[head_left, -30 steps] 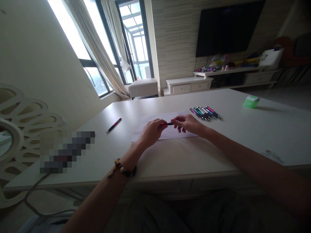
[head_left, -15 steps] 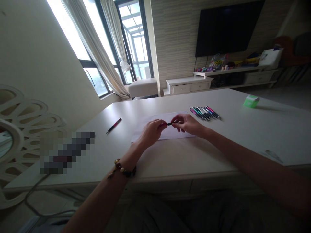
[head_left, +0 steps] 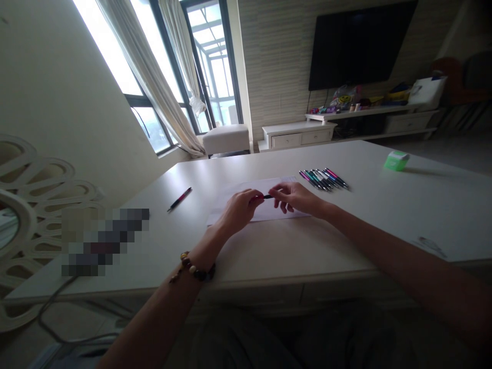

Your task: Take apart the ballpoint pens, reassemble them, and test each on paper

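Note:
Over a sheet of white paper point(head_left: 230, 197), my left hand point(head_left: 241, 206) is closed around the red barrel of a pen point(head_left: 266, 197). The pen lies nearly level, its black end pointing right. My right hand point(head_left: 294, 197) pinches that black end between thumb and fingertips, its other fingers loosely curled. Most of the barrel is hidden in my left fingers. Several pens point(head_left: 323, 179) in mixed colours lie side by side just beyond my right hand. Another red and black pen point(head_left: 180, 199) rests alone on the table, left of the paper.
The white table point(head_left: 346, 241) has its front edge close to my body. A green and white box point(head_left: 397, 161) stands at the far right. A pixelated dark object point(head_left: 111, 241) with a cable lies at the left edge. A light stool point(head_left: 226, 137) stands behind the table.
My right fingers have shifted slightly on the pen's black end, and the lower fingers have loosened a little. My left hand stays in place, and the pens on the table are unmoved.

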A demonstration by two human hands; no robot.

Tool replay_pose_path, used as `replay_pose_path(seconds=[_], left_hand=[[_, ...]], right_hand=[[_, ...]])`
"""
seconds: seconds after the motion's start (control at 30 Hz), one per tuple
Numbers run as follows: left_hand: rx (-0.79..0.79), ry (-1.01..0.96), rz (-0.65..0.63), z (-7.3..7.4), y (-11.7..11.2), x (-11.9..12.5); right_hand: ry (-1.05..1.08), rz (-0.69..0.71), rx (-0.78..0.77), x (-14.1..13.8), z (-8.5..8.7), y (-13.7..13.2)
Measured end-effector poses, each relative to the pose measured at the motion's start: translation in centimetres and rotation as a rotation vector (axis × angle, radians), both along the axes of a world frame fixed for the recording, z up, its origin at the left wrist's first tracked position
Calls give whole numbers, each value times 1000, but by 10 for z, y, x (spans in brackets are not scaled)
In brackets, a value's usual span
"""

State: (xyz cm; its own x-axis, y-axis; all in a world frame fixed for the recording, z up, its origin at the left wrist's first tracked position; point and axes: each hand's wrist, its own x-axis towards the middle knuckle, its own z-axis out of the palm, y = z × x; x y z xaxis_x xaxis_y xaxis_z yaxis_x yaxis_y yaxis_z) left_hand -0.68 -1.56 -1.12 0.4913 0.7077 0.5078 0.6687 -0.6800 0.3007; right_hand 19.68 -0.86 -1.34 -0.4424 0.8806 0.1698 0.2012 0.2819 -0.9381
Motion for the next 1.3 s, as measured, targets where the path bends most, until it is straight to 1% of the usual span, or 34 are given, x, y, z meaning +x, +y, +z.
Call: replay_pose_path(seconds=[0.1, 0.23, 0.33, 0.4, 0.5, 0.6, 0.77, 0.93, 1.1, 1.3], left_hand=[[-2, 6, -10, 0, -1, 1], [-9, 6, -17, 0, -1, 1], [-5, 1, -14, 0, -1, 1], [-10, 11, -17, 0, -1, 0], [-20, 22, -22, 0, -1, 1], [-10, 15, -19, 0, -1, 1], [-8, 16, -40, -1, -1, 1], [-3, 17, -34, -1, -1, 1], [-12, 8, -46, 0, -2, 2], [-1, 1, -29, -2, -1, 2]], right_hand=[[-26, 38, -44, -1, -2, -1], [24, 31, -9, -3, -4, -2], [-28, 10, -26, -2, -4, -1], [-72, 21, -29, -2, -4, -1], [-56, 40, 18, -4, -3, -3], [-25, 12, 54, -4, -2, -4], [-120, 22, 44, -5, -2, -4], [-68, -24, 113, -6, -1, -6], [-168, 15, 111, -5, -3, -4], [-61, -42, 208, -8, -4, -3]])
